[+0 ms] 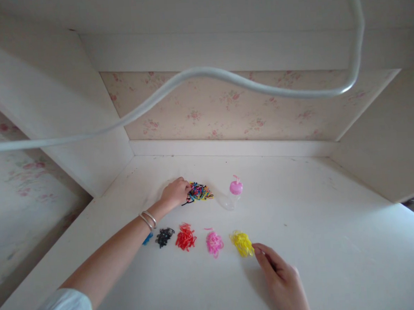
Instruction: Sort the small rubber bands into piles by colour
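Observation:
My left hand (176, 193) reaches to the far pile of mixed-colour rubber bands (200, 192). Its fingers are closed at the pile's left edge, pinching some of the bands. Nearer me, my right hand (279, 274) has thumb and forefinger pinched together at the right side of the yellow rubber bands (242, 243), on a yellow band. In a row to the left lie pink rubber bands (214, 243), red rubber bands (186, 237), black rubber bands (165, 237) and blue rubber bands (147, 238), the blue ones partly hidden by my left forearm.
A small clear bottle (231, 202) with a pink top (236, 187) is on the white tabletop (324, 241), right of the mixed pile. A white cable (202, 72) crosses the view above the table. Board walls (382, 149) enclose the table's back and sides.

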`<state>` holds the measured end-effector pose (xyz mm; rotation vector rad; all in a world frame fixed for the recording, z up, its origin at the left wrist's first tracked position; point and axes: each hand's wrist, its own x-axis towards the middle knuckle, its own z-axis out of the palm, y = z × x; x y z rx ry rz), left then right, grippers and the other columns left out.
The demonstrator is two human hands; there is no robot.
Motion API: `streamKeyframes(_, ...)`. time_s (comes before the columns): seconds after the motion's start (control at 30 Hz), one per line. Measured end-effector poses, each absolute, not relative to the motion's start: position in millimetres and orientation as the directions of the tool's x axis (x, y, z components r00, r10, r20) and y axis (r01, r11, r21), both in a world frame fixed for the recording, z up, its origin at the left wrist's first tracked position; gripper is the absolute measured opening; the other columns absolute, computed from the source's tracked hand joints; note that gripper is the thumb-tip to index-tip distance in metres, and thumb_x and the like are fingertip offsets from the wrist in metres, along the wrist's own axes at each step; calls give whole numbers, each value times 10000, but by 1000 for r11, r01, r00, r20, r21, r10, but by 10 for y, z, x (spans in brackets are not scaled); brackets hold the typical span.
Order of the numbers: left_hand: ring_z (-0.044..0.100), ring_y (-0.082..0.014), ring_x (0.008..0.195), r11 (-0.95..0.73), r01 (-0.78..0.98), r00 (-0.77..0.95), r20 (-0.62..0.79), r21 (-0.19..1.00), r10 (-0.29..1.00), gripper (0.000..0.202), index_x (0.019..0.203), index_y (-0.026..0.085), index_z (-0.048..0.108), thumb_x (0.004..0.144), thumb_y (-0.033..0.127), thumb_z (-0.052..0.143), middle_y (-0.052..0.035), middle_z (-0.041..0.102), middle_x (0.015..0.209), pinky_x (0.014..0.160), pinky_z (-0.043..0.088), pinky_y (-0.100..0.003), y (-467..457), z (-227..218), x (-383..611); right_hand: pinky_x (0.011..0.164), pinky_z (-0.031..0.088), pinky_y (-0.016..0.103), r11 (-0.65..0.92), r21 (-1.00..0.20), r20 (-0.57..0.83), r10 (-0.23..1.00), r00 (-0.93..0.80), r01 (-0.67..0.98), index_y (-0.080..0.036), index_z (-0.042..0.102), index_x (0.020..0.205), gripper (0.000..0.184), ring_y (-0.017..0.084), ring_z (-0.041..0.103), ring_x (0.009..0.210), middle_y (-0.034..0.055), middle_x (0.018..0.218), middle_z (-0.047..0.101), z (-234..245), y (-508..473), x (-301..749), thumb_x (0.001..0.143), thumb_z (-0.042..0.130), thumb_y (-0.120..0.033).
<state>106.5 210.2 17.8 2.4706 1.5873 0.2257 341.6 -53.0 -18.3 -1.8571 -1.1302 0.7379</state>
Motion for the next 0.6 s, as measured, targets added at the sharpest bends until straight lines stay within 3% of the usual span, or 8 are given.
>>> streamKeyframes(0.23, 629, -155, 845, -382, 885, 378, 69, 266, 923, 302, 930, 231, 693, 935, 343, 412, -40, 623, 1020, 733, 430, -245, 2054, 219, 1031, 580, 444, 170, -270, -873, -78, 900, 430, 406, -164, 718, 982, 469, 156, 622, 708, 39, 827, 714, -176, -535, 3425, 829, 501, -551)
streamKeyframes(0.6, 625, -138, 828, -489, 794, 474, 135, 361, 870, 284, 892, 243, 680, 938, 348, 420, -19, 635, 964, 768, 439, -233, 1219, 549, 1030, 584, 462, 168, -263, -877, -61, 891, 450, 402, -177, 736, 945, 439, 164, 634, 700, 31, 759, 710, -137, -545, 3400, 805, 538, -543)
